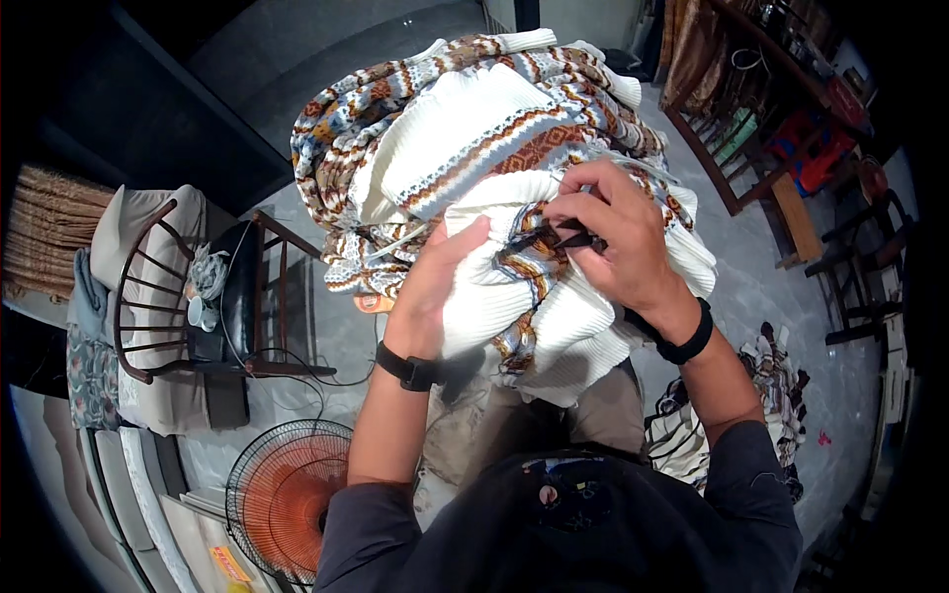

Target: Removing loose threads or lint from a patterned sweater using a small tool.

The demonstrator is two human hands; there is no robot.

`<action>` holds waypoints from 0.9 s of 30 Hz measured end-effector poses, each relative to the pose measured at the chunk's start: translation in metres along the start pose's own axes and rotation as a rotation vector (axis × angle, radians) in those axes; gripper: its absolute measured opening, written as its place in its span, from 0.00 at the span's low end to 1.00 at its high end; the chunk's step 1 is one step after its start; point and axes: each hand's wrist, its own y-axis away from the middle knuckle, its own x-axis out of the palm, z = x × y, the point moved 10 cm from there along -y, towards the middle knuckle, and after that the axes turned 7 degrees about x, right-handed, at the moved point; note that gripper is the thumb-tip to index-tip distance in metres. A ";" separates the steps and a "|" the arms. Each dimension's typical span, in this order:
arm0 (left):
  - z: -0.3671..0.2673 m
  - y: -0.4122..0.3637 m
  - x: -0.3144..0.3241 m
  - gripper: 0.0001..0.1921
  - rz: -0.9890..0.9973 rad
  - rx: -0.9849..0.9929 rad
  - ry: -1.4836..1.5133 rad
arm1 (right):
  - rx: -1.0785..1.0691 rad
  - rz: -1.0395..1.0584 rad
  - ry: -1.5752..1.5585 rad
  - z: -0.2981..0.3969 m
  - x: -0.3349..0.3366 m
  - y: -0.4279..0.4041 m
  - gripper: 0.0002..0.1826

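My left hand [437, 274] grips the white ribbed edge of a knitted garment [474, 319], its thumb lying on top of the fabric. In my right hand [623, 237] is a small dark pair of thread snips [577, 236], its blades pointing left at the loose yarn ends [537, 256] on the garment's patterned inner side. My right fingertips also pinch near the white rib. Behind both hands lies a large heap of patterned knitwear [378, 96] in brown, grey and white, with a white ribbed piece [482, 104] on top.
A wooden chair [259, 296] on the left holds a white mug [202, 314] and a crumpled plastic bag [207, 272]. An orange floor fan [289, 497] stands at lower left. More knitwear [771, 378] lies on the floor at right, near wooden furniture [730, 196].
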 end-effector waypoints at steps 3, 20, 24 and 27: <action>0.002 -0.003 -0.004 0.23 0.039 0.004 0.019 | 0.036 0.039 -0.133 -0.002 0.010 0.000 0.18; -0.015 0.003 -0.004 0.24 -0.004 0.098 -0.111 | 0.072 0.122 -0.360 -0.003 0.025 -0.009 0.14; -0.097 0.044 0.024 0.22 -0.247 0.887 -1.232 | 0.134 0.158 -0.369 -0.017 0.028 -0.007 0.10; -0.096 0.058 0.046 0.13 -0.189 0.816 -1.164 | 0.150 0.120 -0.388 -0.016 0.024 -0.009 0.08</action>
